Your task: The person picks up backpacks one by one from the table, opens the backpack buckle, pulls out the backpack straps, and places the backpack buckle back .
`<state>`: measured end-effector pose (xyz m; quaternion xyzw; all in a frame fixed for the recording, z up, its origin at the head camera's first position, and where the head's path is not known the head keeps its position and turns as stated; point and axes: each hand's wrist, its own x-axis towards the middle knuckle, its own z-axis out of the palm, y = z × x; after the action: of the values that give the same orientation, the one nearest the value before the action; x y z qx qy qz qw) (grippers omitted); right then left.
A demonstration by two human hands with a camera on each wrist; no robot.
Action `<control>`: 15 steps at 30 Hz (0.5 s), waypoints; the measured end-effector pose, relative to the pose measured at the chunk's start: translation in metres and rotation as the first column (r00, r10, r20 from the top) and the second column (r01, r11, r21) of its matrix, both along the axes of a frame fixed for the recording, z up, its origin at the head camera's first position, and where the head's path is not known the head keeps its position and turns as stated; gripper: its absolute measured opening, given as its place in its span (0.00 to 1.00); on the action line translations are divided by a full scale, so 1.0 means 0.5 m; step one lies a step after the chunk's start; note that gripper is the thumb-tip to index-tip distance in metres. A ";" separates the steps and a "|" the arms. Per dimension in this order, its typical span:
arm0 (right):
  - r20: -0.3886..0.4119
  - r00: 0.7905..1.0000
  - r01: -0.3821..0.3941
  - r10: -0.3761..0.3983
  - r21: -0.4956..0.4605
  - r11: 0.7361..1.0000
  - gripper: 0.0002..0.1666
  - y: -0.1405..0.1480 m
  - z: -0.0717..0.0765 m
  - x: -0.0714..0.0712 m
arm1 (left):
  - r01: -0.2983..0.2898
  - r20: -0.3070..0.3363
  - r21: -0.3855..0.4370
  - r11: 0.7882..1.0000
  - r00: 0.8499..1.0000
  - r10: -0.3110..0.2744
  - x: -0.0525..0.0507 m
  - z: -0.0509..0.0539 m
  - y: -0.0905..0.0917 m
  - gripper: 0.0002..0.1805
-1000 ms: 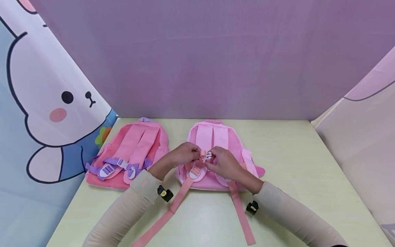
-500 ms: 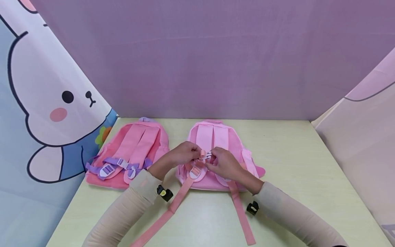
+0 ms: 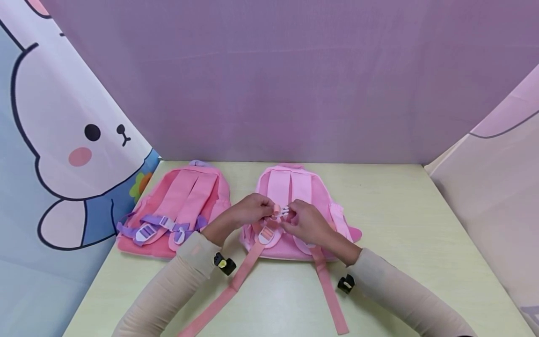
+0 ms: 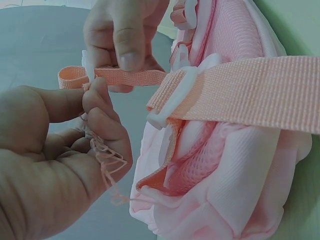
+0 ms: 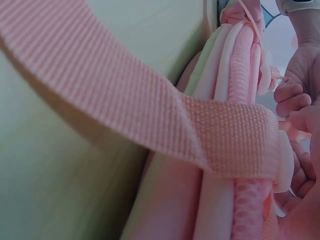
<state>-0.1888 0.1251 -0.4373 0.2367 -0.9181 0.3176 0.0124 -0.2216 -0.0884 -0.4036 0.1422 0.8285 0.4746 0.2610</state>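
Note:
A light pink backpack (image 3: pixel 322 201) lies straps-up on the table. Above its middle, my left hand (image 3: pixel 254 209) pinches the end of a peach strap and some loose threads (image 4: pixel 107 157), seen in the left wrist view. My right hand (image 3: pixel 309 223) pinches the same peach strap (image 4: pixel 132 77) beside a white pronged buckle (image 3: pixel 284 211), whose prongs show between the hands. A loop of strap stands at the buckle. In the right wrist view a wide peach strap (image 5: pixel 125 90) crosses in front and the right fingers are partly hidden.
A coral backpack (image 3: pixel 185 187) with purple straps and white buckles lies to the left on the pale table (image 3: pixel 391 206). Two long peach strap tails (image 3: pixel 330 295) run toward the front edge. A purple panel (image 3: pixel 269 84) stands behind, with printed fabric at both sides.

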 end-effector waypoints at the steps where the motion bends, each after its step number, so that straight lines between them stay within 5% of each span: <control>1: -0.002 1.000 0.001 -0.001 -0.003 1.000 0.13 0.000 0.001 0.000 | 0.000 -0.004 0.000 1.000 1.000 0.000 0.001 0.000 0.000 0.11; 15: -0.015 1.000 -0.001 0.000 -0.030 1.000 0.16 -0.001 0.017 -0.002 | -0.002 -0.001 0.004 1.000 1.000 0.002 -0.002 -0.004 0.002 0.11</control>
<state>-0.1897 0.1245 -0.4287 0.2391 -0.9131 0.3296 0.0228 -0.2228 -0.0872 -0.4054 0.1422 0.8278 0.4764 0.2599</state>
